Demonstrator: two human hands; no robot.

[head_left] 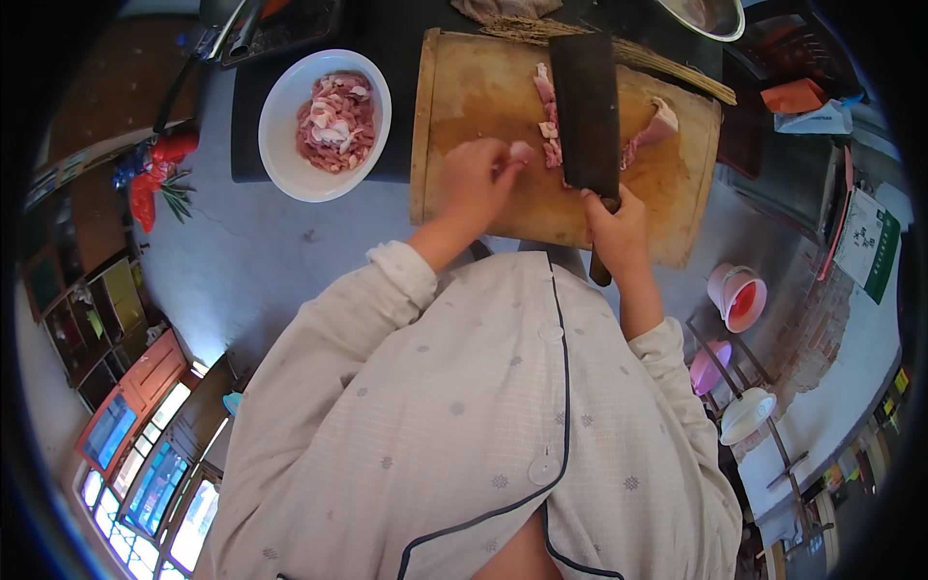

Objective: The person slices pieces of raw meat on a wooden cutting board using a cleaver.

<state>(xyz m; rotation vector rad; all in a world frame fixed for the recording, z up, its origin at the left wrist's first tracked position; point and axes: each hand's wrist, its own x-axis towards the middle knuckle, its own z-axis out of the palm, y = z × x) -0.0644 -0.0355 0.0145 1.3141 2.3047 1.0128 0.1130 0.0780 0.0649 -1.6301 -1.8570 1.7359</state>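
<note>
My right hand (617,224) is wrapped round the handle of a cleaver (586,111), its wide dark blade lying over the wooden cutting board (474,87). Left of the blade runs a row of cut meat pieces (549,126). A larger strip of meat with pale fat (660,126) rests on the board to the blade's right. My left hand (474,184), slightly blurred, is above the board's left part, fingers closed on a small pinkish piece of meat (520,153). A white bowl (275,145) holding sliced meat (333,126) stands left of the board.
Behind the board lies a bundle of dry straw-like stalks (667,66), with a metal bowl (738,21) at the back right. Red bags (145,198) sit far left. A pink bucket (739,290) and a basin (710,365) stand low on the right.
</note>
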